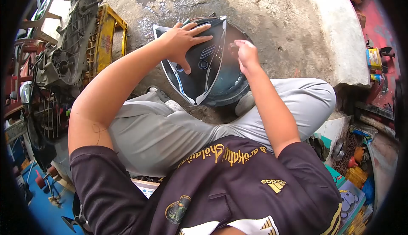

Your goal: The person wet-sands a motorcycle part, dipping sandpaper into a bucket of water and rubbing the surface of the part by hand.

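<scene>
My left hand lies flat with its fingers spread on a black pointed plastic panel, which looks like a motorcycle fairing. Pale, shiny edges run along the panel, and it has two round recesses. The panel rests tilted over a dark round basin holding murky water. Over the basin's right side is my right hand, its fingers curled in near the panel's edge. Motion blurs those fingertips, and whatever they may hold cannot be made out.
On the left stand a metal engine casing and a yellow crate. Wet concrete floor surrounds the basin. A white concrete ledge runs along the right, with a yellow can beyond it. Loose parts lie at the lower right.
</scene>
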Demonstrator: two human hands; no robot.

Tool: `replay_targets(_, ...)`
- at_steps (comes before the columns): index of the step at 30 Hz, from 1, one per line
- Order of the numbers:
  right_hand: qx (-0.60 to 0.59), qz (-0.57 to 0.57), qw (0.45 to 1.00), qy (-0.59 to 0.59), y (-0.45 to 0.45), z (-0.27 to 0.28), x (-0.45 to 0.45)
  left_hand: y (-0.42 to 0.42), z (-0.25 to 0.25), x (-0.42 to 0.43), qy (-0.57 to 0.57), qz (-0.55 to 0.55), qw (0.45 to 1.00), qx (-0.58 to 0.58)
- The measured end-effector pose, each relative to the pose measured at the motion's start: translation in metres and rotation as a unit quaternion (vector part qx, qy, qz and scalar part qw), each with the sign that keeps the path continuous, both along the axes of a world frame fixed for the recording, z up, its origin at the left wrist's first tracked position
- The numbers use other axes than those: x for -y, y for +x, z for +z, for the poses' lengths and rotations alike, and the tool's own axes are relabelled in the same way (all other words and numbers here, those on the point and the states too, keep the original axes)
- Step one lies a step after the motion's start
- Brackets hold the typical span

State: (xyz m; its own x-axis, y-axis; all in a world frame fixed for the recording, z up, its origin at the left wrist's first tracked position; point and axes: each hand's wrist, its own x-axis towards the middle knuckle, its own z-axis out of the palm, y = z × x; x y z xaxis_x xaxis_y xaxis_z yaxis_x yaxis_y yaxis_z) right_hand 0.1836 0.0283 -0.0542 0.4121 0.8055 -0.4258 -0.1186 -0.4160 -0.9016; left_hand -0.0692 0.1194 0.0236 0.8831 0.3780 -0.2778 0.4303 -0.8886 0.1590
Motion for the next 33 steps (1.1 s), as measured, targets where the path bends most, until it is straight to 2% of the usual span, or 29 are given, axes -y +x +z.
replay_targets(2,-0.144,-0.08,0.983,-0.084,0.005,-0.026,0.003,-0.001,0.002,0.0,-0.012,0.007,1.0,-0.009)
replay_targets(4,-0.179,-0.075,0.973,-0.128,0.011,-0.068,0.004,0.0,0.0,-0.001,-0.008,0.005,1.0,-0.007)
replay_targets(6,-0.147,-0.067,0.971,-0.176,0.01,-0.098,0.01,-0.001,0.001,0.0,-0.006,0.004,1.0,-0.006)
replay_targets(7,-0.105,-0.026,0.973,-0.202,0.014,-0.11,0.016,0.0,0.003,0.001,-0.01,0.008,1.0,-0.011)
replay_targets(10,-0.122,-0.03,0.963,-0.239,0.009,-0.134,0.019,0.001,0.005,0.002,-0.01,0.016,1.0,-0.015)
replay_targets(11,-0.232,-0.066,0.951,-0.191,0.012,-0.137,0.019,0.001,0.004,0.003,-0.007,0.018,1.0,-0.015)
replay_targets(12,-0.316,-0.104,0.919,-0.214,0.018,-0.122,0.017,0.001,0.004,0.004,-0.008,0.021,1.0,-0.016)
replay_targets(14,-0.335,-0.074,0.93,-0.132,0.031,-0.083,0.008,0.002,0.006,0.006,-0.004,0.024,0.999,-0.025)
replay_targets(16,-0.199,-0.061,0.976,-0.067,0.017,-0.013,-0.002,0.003,0.009,0.009,-0.006,0.032,0.999,-0.029)
replay_targets(17,-0.17,-0.011,0.984,-0.044,0.018,0.005,-0.006,0.004,0.01,0.009,-0.005,0.034,0.999,-0.032)
replay_targets(18,-0.168,-0.008,0.985,-0.043,0.014,0.027,-0.008,0.004,0.011,0.009,-0.004,0.036,0.999,-0.03)
replay_targets(21,-0.116,0.221,0.965,-0.078,-0.008,0.084,-0.004,0.006,0.013,0.011,-0.002,0.039,0.998,-0.044)
replay_targets(24,-0.075,0.25,0.965,-0.015,-0.017,0.092,0.003,0.008,0.014,0.011,-0.001,0.037,0.998,-0.058)
replay_targets(26,-0.065,0.223,0.973,0.006,-0.014,0.082,0.006,0.008,0.014,0.011,0.004,0.038,0.998,-0.053)
replay_targets(30,-0.09,0.123,0.988,0.008,0.009,0.041,0.004,0.004,0.006,0.004,0.019,0.009,0.999,-0.038)
replay_targets(33,-0.191,-0.021,0.98,-0.049,0.016,-0.013,0.006,0.003,0.009,0.004,0.008,0.011,0.999,-0.032)
